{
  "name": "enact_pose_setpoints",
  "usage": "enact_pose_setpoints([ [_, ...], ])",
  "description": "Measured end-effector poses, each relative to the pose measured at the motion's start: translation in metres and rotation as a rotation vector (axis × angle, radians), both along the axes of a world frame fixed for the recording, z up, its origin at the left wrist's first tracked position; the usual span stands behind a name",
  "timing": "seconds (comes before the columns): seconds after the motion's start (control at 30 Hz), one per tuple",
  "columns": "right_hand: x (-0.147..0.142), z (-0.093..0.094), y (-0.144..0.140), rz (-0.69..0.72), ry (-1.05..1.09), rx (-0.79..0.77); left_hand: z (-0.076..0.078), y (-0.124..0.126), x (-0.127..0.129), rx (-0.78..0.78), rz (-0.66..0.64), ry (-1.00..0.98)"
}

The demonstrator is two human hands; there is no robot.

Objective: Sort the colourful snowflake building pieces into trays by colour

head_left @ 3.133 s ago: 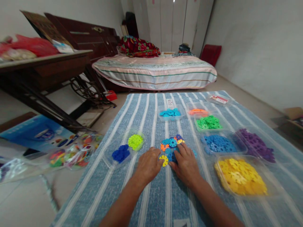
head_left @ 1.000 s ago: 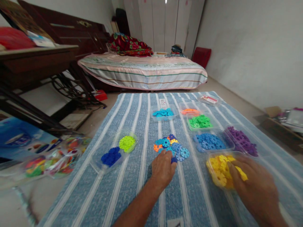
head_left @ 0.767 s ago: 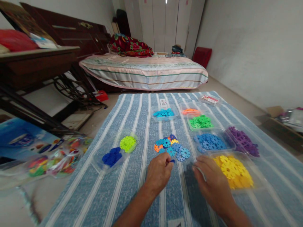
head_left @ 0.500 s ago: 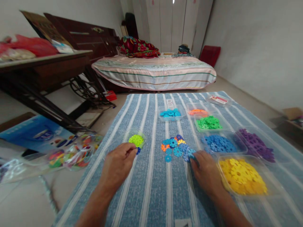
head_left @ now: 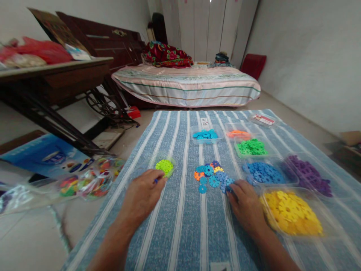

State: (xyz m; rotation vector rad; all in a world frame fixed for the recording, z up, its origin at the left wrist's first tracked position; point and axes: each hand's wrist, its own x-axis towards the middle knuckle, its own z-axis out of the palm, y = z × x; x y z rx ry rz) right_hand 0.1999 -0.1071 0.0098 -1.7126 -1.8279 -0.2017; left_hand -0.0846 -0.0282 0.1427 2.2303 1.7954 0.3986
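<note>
Left hand [head_left: 143, 192] palm-down, angled inward, near lime-green discs [head_left: 164, 166]

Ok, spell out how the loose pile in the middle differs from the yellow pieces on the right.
The loose pile mixes blues, orange and yellow; the yellow pieces are all one colour.
The loose pile lies directly on the striped cloth, while the yellow pieces sit in a clear tub.
The loose pile is spread out; the yellow pieces are heaped.
Both contain notched, round discs.
</note>
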Motion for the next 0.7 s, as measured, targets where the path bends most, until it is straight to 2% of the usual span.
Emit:
enact_pose_setpoints([
  [0.1, -0.001, 0.002, 0.003, -0.011, -0.022, -0.019, -0.017, -0.002, 0.041, -0.137, -0.202, -0.009],
  [0.2, -0.001, 0.003, 0.008, -0.069, -0.055, -0.054, -0.037, 0.001, 0.072, -0.226, -0.206, 0.102],
  [0.27, -0.001, 0.005, 0.01, -0.113, -0.092, -0.08, -0.047, 0.002, 0.084, -0.263, -0.197, 0.131],
  [0.43, -0.001, 0.004, 0.013, -0.161, -0.187, -0.165, -0.062, 0.0, 0.091, -0.243, -0.218, 0.122],
  [0.7, 0.005, -0.003, 0.011, -0.161, -0.221, -0.198, -0.066, 0.002, 0.089, -0.285, -0.196, -0.049],
])
